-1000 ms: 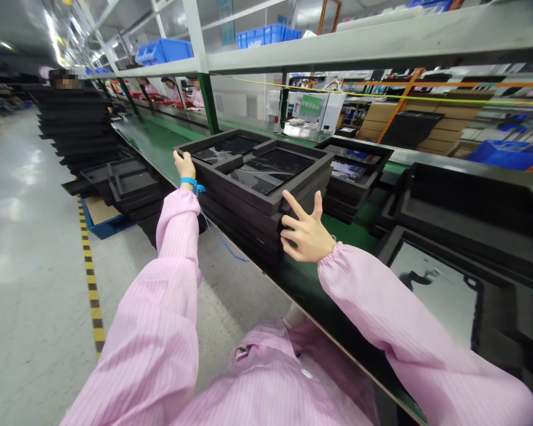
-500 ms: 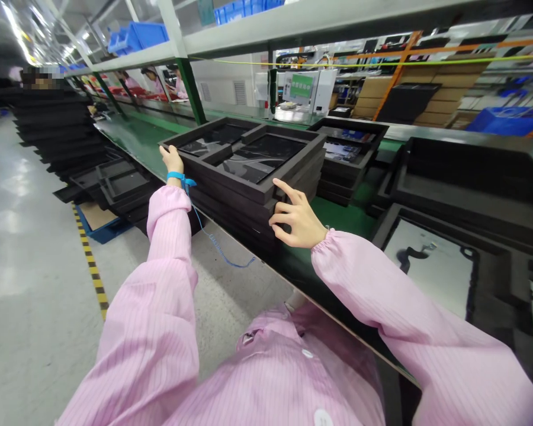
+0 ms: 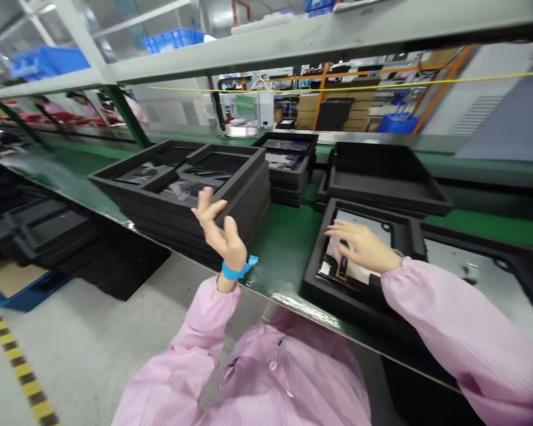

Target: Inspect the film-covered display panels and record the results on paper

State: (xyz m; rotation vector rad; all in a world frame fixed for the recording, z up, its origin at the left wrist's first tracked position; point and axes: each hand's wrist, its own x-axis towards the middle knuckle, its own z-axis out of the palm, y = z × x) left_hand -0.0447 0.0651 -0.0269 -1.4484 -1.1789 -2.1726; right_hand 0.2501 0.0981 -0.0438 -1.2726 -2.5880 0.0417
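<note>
My left hand (image 3: 220,231) is raised with fingers apart and nothing in it, in front of a stack of black foam trays (image 3: 160,198). Dark glossy panels (image 3: 208,168) lie in the top tray's two compartments. A blue wrist strap (image 3: 237,269) circles my left wrist. Over another black foam tray (image 3: 313,281) to the right hovers my right hand (image 3: 359,244), its fingers stretched out. Beneath it lies a silver panel (image 3: 373,225) with dark strips; whether the fingertips touch it I cannot tell. A second silver panel (image 3: 484,275) sits in the compartment further right.
Behind stand an upper black tray (image 3: 386,183) and a shorter stack of trays (image 3: 288,177) holding shiny parts. The green bench (image 3: 284,236) ends in a front edge near my body. A shelf rail (image 3: 257,50) crosses overhead. More black trays (image 3: 48,231) are low at the left.
Both hands have left the tray stack. My left hand has drawn back from its far-left corner, and my right hand has moved right over the silver panel. The view has turned right.
</note>
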